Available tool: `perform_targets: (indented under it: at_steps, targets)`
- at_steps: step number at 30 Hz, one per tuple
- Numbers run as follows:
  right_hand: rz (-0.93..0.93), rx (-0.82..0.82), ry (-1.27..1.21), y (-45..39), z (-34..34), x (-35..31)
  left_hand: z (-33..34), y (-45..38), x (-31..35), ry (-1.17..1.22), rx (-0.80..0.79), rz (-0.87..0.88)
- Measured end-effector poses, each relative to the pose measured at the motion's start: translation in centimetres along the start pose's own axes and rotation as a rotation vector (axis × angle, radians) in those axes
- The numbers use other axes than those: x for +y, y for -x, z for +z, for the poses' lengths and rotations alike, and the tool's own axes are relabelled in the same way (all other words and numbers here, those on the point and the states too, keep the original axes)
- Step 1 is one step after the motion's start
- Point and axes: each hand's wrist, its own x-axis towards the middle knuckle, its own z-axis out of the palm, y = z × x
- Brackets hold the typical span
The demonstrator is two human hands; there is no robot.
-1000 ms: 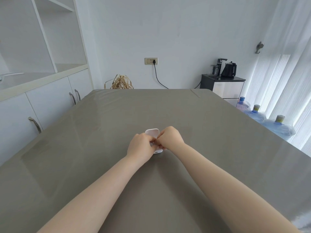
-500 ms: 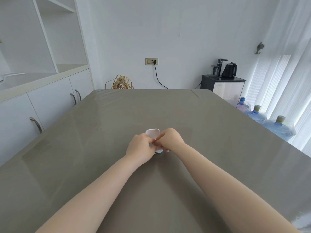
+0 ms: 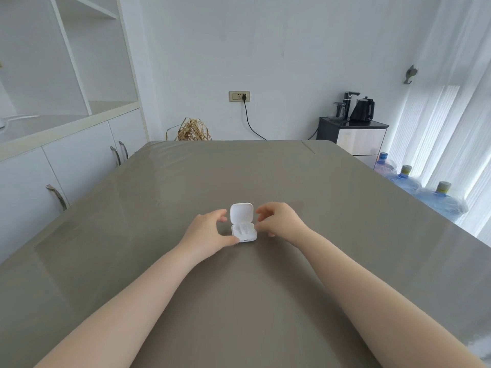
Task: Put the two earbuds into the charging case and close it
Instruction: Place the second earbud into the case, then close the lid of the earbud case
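On the left, our left hand (image 3: 210, 231) rests on the grey table (image 3: 345, 208) with its fingers loosely spread. The thumb lies against the front left corner of the charging case (image 3: 244, 229), and the other fingertips curl near the lid without clearly touching it. We grip nothing with this hand.

In the middle, the case sits on the table between our hands, with its lid (image 3: 241, 213) standing upright on the far hinge. Two pale shapes in the base look like the earbuds (image 3: 244, 229) already seated in their wells, though they are too small for us to be sure they are fully down.

On the right, our right hand (image 3: 276, 220) hovers just beside the case with fingers parted and curled, and it also grips nothing.

We judge the case to be light, hard and smooth, so it could skid or tip on this glossy table if we push the lid alone. We would steady the base at its two sides near the front, then press the lid's top edge forward and down until it snaps shut.
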Motion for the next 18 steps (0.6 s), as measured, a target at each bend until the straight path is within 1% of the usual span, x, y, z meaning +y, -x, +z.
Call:
perform_targets:
  at_steps: [3, 8, 15, 18]
  targets:
    - [-0.086, -0.074, 0.043, 0.1, 0.5, 0.0, 0.2, -0.3, 0.0, -0.004, -0.056, 0.018]
    - [-0.136, -0.131, 0.027, 0.7, 0.4, -0.2, 0.5, -0.6, 0.0, 0.013, -0.05, 0.025]
    - [-0.168, -0.096, 0.06, 1.1, 0.4, -0.1, 0.6, -0.4, 0.2, 0.079, -0.018, 0.046]
    - [-0.18, -0.084, 0.031, 1.4, 0.2, 0.0, 0.5, -0.1, 0.3, 0.142, -0.013, 0.058]
